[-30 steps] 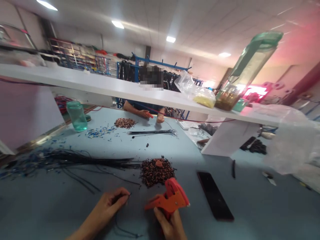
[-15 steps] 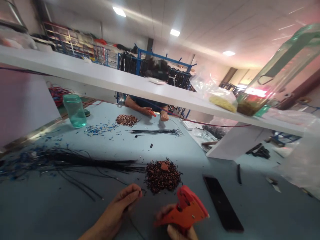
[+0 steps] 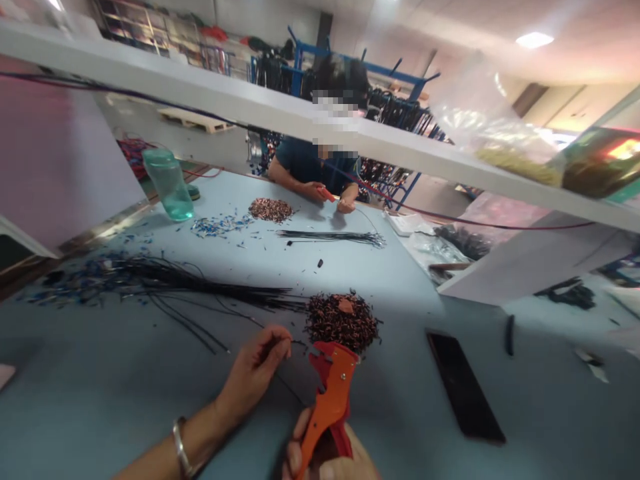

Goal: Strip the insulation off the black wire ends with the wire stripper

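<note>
Pinches a thin dark wire (image 3: 299, 343) in the left hand (image 3: 257, 370), grip together at thumb and forefinger, with a short end past the fingertips and the rest apparently trailing down toward the right hand (image 3: 357, 453). On the right, grip clamped around the handles of an orange-red hand tool (image 3: 333, 400). Holds the tool's notched head just beside the wire's end, above the desk (image 3: 390, 413); cannot tell touching from barely apart. Shows no clear sign of the wire seated in the notch, hence, as a judgement, a piece not yet finished.

Just beyond the tool, a heap of black-and-copper snippets (image 3: 343, 323); judging by the bulk, plenty already done. To the left, with one end close to the heap, a bundle of long black wires (image 3: 220, 288), probably with much left to handle; cannot tell worked strands from unworked ones. Around the bundle's far end, scattered blue bits (image 3: 90, 283).

To the right, a black phone (image 3: 465, 387) flat on the desk. Across, a co-worker's hands (image 3: 346, 205), near a second wire bundle (image 3: 330, 236) and a copper-coloured pile (image 3: 271, 209).

At far left, a translucent green bottle (image 3: 167, 187), deeper-tinted toward the base, perhaps from a little liquid. Up on the white shelf (image 3: 200, 83), a clear bag (image 3: 520, 163) with something yellow inside, and beside it, cut off by the edge, a jar (image 3: 595, 160) with brownish contents, too blurred to name.
</note>
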A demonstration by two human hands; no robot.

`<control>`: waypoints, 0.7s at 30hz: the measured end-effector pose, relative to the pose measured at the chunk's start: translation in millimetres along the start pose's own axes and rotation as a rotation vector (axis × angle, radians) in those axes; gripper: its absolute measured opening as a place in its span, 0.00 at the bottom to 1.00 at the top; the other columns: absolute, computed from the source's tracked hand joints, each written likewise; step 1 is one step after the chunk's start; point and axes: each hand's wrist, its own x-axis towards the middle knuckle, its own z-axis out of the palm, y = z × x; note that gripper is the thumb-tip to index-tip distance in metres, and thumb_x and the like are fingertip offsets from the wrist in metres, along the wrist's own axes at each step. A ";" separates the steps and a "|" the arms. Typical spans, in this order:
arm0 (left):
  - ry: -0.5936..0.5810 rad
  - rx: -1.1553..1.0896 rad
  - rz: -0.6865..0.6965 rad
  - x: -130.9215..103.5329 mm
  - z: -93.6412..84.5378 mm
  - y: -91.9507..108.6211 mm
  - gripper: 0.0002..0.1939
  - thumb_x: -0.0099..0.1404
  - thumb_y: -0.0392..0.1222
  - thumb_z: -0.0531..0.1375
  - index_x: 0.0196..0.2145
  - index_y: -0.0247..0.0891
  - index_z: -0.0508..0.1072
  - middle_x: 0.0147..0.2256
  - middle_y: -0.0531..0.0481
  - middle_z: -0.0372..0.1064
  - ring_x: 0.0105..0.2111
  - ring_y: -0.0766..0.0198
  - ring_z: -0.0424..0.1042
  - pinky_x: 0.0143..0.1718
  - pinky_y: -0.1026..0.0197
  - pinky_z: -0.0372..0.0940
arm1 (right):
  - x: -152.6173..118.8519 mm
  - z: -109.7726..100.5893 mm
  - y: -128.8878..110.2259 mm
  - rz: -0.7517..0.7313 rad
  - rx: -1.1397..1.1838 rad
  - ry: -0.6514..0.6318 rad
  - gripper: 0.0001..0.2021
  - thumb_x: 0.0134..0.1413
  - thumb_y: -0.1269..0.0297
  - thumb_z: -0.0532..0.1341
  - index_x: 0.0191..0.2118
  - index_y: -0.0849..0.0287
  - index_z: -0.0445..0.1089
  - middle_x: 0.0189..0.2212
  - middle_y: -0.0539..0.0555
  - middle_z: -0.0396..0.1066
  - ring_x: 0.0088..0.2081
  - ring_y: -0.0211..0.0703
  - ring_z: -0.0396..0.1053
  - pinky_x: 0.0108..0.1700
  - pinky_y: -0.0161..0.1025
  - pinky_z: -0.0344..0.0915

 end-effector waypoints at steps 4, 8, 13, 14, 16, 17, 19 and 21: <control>-0.002 0.072 0.026 -0.4 0.9 3.5 0.10 0.65 0.47 0.56 0.31 0.39 0.70 0.25 0.54 0.63 0.27 0.64 0.62 0.29 0.65 0.59 | -3.1 2.2 -1.7 0.041 -0.039 0.033 0.21 0.37 0.65 0.72 0.40 0.63 0.68 0.29 0.53 0.74 0.32 0.46 0.75 0.34 0.40 0.64; -0.035 0.094 0.043 -1.7 1.5 2.8 0.10 0.64 0.46 0.56 0.31 0.38 0.71 0.25 0.53 0.64 0.28 0.63 0.64 0.31 0.64 0.60 | -2.1 3.6 -1.5 0.043 -0.072 0.054 0.22 0.36 0.62 0.72 0.39 0.64 0.68 0.28 0.53 0.73 0.30 0.46 0.74 0.34 0.40 0.64; -0.067 0.087 0.041 -2.9 2.2 4.9 0.10 0.62 0.47 0.57 0.29 0.38 0.71 0.24 0.53 0.64 0.27 0.64 0.62 0.30 0.64 0.59 | -2.3 2.6 -0.3 0.010 -0.055 0.040 0.20 0.40 0.60 0.69 0.39 0.63 0.68 0.27 0.52 0.72 0.29 0.45 0.73 0.32 0.40 0.64; -0.070 0.084 0.047 -3.1 2.4 5.7 0.10 0.62 0.47 0.58 0.28 0.38 0.71 0.24 0.53 0.64 0.27 0.64 0.63 0.30 0.64 0.59 | -2.4 2.2 -0.3 0.009 -0.060 0.043 0.20 0.40 0.60 0.69 0.40 0.63 0.68 0.27 0.52 0.71 0.29 0.45 0.73 0.33 0.41 0.64; -0.085 0.087 0.060 -3.4 2.8 7.1 0.09 0.62 0.46 0.58 0.28 0.38 0.71 0.24 0.53 0.65 0.27 0.63 0.63 0.30 0.64 0.60 | -2.7 1.6 -0.5 0.009 -0.074 0.049 0.20 0.40 0.59 0.69 0.39 0.63 0.67 0.27 0.52 0.71 0.29 0.45 0.73 0.33 0.42 0.64; -0.093 0.088 0.065 -3.4 3.0 7.5 0.09 0.62 0.45 0.57 0.28 0.38 0.71 0.25 0.53 0.66 0.27 0.63 0.64 0.31 0.64 0.60 | -2.8 1.4 -0.4 0.004 -0.085 0.049 0.19 0.41 0.59 0.69 0.39 0.62 0.67 0.27 0.52 0.71 0.28 0.45 0.73 0.33 0.42 0.64; -0.102 0.086 0.070 -3.3 3.2 7.7 0.09 0.62 0.44 0.57 0.29 0.38 0.72 0.25 0.52 0.66 0.28 0.63 0.65 0.31 0.64 0.61 | -3.2 1.4 0.3 -0.019 -0.115 0.048 0.18 0.42 0.59 0.68 0.38 0.62 0.67 0.26 0.52 0.72 0.26 0.44 0.73 0.32 0.42 0.64; -0.104 0.074 0.075 -3.0 3.3 7.6 0.09 0.62 0.44 0.57 0.29 0.38 0.72 0.25 0.52 0.67 0.28 0.63 0.66 0.31 0.64 0.61 | -3.8 1.3 2.0 -0.038 -0.144 0.054 0.18 0.43 0.58 0.68 0.38 0.62 0.66 0.26 0.52 0.72 0.25 0.44 0.72 0.31 0.41 0.64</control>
